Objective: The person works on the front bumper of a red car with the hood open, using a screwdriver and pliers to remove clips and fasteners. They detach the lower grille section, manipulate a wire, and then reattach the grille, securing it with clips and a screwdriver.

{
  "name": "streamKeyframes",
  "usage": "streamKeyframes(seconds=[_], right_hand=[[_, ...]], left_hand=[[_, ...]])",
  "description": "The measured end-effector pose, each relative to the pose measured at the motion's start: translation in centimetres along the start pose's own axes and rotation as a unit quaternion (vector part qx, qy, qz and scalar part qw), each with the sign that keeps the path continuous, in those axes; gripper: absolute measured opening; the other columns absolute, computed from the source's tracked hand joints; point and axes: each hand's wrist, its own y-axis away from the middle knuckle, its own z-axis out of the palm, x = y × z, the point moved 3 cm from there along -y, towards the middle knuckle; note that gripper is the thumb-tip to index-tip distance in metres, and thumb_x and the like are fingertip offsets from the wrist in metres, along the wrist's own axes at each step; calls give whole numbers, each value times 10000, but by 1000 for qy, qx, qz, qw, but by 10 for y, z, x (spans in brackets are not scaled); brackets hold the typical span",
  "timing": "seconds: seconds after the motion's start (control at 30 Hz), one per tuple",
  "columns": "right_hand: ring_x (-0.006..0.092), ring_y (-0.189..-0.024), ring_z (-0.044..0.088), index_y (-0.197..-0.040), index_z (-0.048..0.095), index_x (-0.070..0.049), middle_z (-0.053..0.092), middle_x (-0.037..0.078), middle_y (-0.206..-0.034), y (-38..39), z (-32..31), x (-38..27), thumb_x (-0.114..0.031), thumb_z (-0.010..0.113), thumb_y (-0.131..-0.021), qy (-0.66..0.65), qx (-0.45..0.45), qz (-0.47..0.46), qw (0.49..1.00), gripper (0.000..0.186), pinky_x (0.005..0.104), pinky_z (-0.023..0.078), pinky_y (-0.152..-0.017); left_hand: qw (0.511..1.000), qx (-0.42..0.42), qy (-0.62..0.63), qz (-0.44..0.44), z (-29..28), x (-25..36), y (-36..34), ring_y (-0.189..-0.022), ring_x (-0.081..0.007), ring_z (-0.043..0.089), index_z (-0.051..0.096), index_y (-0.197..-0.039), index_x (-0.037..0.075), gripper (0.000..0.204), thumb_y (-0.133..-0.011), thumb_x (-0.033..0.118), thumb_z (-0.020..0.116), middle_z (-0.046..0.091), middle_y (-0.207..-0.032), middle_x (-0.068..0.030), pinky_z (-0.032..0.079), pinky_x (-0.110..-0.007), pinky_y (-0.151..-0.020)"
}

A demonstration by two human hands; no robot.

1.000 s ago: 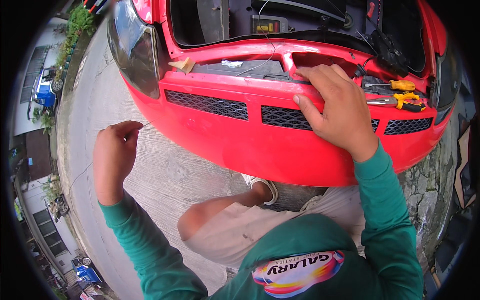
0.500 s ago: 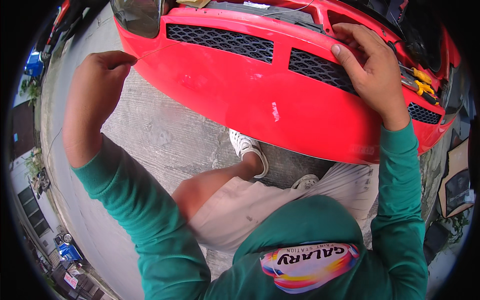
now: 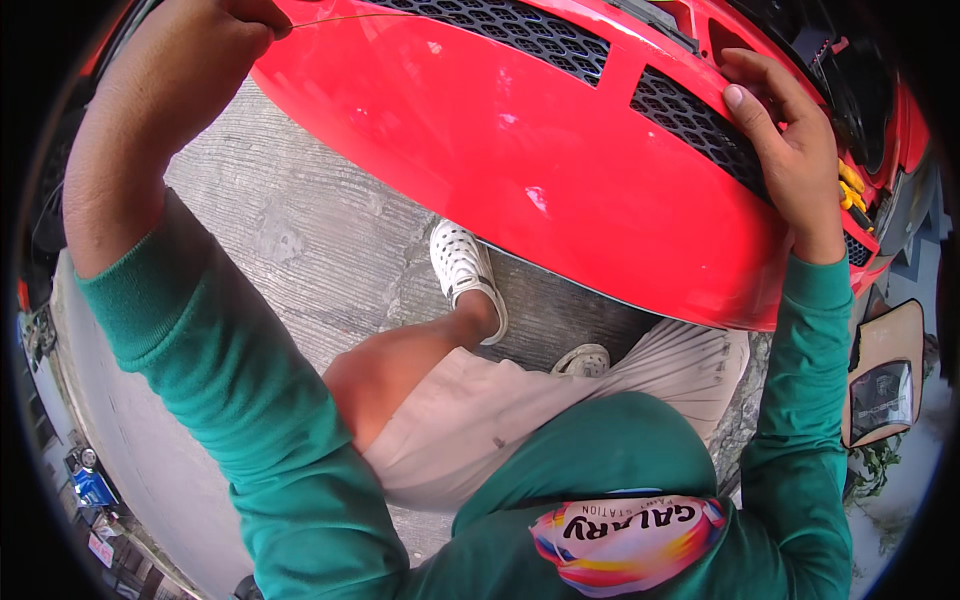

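Observation:
A red car bumper (image 3: pixel 470 130) with black honeycomb grilles (image 3: pixel 690 115) spans the upper part of the view. At the upper left, my left hand (image 3: pixel 200 70) is closed in a pinch on a thin wire (image 3: pixel 345 17), which stretches to the right toward the left grille (image 3: pixel 530 32). My right hand (image 3: pixel 795 145) is at the bumper's top edge, beside the right grille. Its thumb lies on the front side and its fingers curl over the edge; the tucked fingertips are partly hidden.
Yellow-handled pliers (image 3: pixel 853 190) lie on the bumper beyond my right wrist. My feet in white clogs (image 3: pixel 463 265) are on ridged concrete (image 3: pixel 280 190) beneath the bumper. A tan panel with a dark window (image 3: pixel 885 370) is at the right, and a blue vehicle (image 3: pixel 92 487) stands far left.
The view has shifted, so the bumper sits higher in it. My left hand has moved up and left, still pinching the wire. My right hand stays at the bumper's top edge.

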Motion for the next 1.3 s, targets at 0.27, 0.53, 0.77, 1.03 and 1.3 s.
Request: streamKeyframes(seconds=[0.27,0.53,0.77,1.03,1.3], right_hand=[[164,-1079,710,-1363,722,-19,783,92,-1218,-2,-2,-5,-246,738,-1042,8,-17,20,1000,394,319,543,-1010],[168,-1149,701,-1376,718,-18,768,94,-1252,-5,-1,-4,-240,730,-1048,-15,-38,49,998,396,317,532,-1044],[171,-1206,674,-1388,716,-13,752,94,-1293,-7,-5,2,-262,712,-1062,-55,-48,80,994,410,319,509,-1080],[144,-1183,681,-1396,723,-27,761,85,-1287,-28,-19,14,-311,659,-1083,-90,-110,207,968,428,291,504,-1084],[164,-1259,692,-1448,686,-23,738,88,-1376,-55,-21,59,-311,714,-1053,-231,-269,291,889,490,306,501,-1152]], left_hand=[[999,0,-7,-36,-9,19,17,-1029,-287,788,803,-1226,10,273,-1038,102,628,813,-1133,-176,591,-369,-953],[994,11,-33,-106,-26,75,45,-988,-294,793,821,-1176,19,256,-1017,65,625,815,-1084,-187,607,-365,-888],[992,-1,-53,-113,-22,106,44,-951,-302,796,840,-1121,30,245,-996,47,630,817,-1039,-193,621,-367,-833],[989,94,-98,-59,9,83,21,-864,-286,782,842,-1027,44,194,-942,158,709,810,-940,-163,607,-392,-757],[993,31,98,-51,25,80,-10,-767,-227,710,697,-856,26,58,-902,46,728,724,-772,-123,562,-389,-697]])
